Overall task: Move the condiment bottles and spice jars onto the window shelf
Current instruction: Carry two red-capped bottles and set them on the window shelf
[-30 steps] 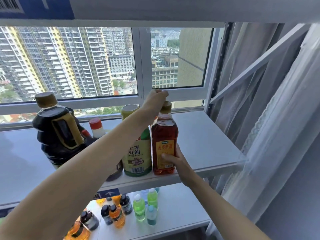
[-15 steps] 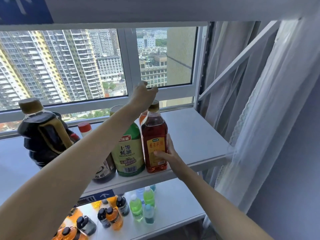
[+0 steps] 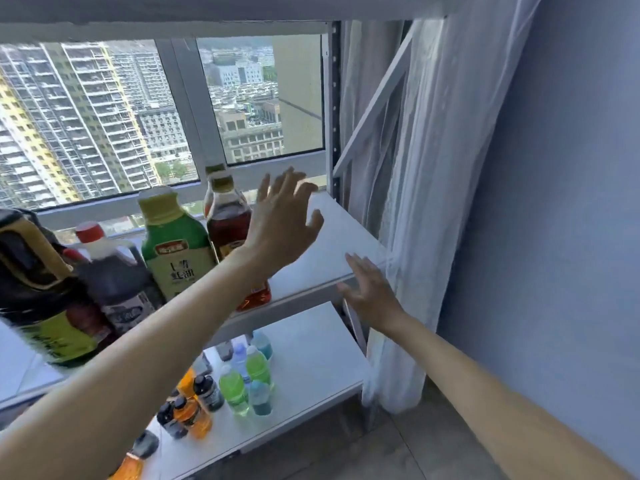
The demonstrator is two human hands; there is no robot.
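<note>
The red bottle point(image 3: 230, 223) stands upright on the window shelf point(image 3: 329, 244), touching the green bottle point(image 3: 176, 244) on its left. The left hand point(image 3: 282, 223) hangs beside it, fingers spread, holding nothing. The right hand point(image 3: 372, 296), fingers straight, hovers near the shelf's front edge, empty.

A single head-worn wide-angle view looks forward and slightly down from just in front of the window shelf point(image 3: 311, 268), close enough that both forearms cross the frame. It faces the window point(image 3: 104, 126), with a lower shelf point(image 3: 311, 348) beneath the window shelf's front edge and a curtain point(image 3: 433, 202) beyond its right edge.
</note>
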